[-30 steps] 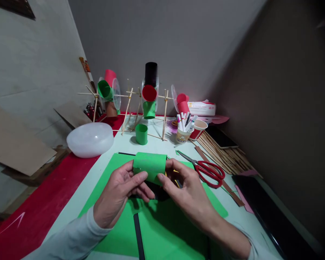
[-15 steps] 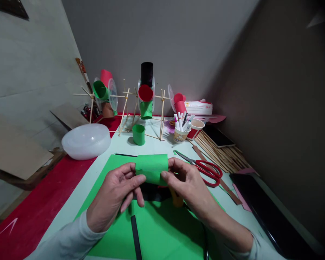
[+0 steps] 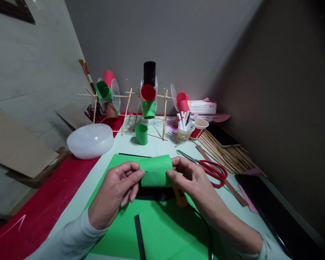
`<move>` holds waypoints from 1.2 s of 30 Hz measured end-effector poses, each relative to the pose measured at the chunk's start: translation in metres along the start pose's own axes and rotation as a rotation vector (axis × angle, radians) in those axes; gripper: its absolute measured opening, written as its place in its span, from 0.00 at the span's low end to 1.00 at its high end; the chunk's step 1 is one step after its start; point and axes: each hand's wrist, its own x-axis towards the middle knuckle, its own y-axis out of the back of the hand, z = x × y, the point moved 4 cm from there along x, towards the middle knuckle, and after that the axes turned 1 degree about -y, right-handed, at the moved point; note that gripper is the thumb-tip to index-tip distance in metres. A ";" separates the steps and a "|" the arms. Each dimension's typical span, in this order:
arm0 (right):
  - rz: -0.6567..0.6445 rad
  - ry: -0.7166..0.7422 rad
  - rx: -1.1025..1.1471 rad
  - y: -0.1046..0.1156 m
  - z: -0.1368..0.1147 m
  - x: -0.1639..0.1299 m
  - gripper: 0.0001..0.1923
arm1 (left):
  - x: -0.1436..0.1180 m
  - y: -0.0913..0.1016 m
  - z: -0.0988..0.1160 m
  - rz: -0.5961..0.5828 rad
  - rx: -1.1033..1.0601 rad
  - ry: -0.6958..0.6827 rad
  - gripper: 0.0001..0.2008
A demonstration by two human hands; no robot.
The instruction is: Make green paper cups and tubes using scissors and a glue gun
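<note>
green paper tube [image 3: 155, 177]: it lies on its side in the middle of the workspace, held up above the sheets, its length running roughly from nine o'clock to three. a paper edge runs lengthwise along its near face. the left hand [image 3: 115, 191] grasps its nine o'clock end, thumb on the near face, the other fingers curled. the right hand [image 3: 196, 184] grasps the three o'clock end, thumb tip pressed to the near side and fingers at the rim.

below the tube, at six o'clock, green sheets [image 3: 165, 231] cover the table, with a black strip [image 3: 140, 236] lying on them. close by at five o'clock sits a yellow-handled tool [image 3: 181, 198], partly hidden, with a dark cord [image 3: 209, 234] near it.

red-handled scissors [image 3: 218, 173] rest at three o'clock, beyond the right hand. at ten o'clock is a translucent bowl [image 3: 90, 141]. a short green cylinder [image 3: 141, 136] stands upright towards eleven, in front of a stick frame [image 3: 165, 112] carrying coloured tubes, a black tube [image 3: 150, 74] topmost at twelve. a cup of markers [image 3: 183, 136] stands at one o'clock.
</note>
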 end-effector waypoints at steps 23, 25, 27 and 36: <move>-0.114 0.323 -0.082 0.001 -0.004 -0.004 0.55 | 0.007 -0.004 -0.010 -0.138 -0.410 0.174 0.21; -0.088 0.336 -0.127 -0.002 -0.007 -0.007 0.55 | 0.007 -0.006 -0.012 -0.146 -0.389 0.184 0.21; -0.065 0.342 -0.183 -0.003 -0.009 -0.009 0.53 | 0.007 -0.008 -0.014 -0.141 -0.371 0.196 0.22; 0.078 0.427 -0.364 0.007 -0.008 -0.002 0.44 | 0.006 -0.002 -0.003 -0.038 -0.117 0.036 0.21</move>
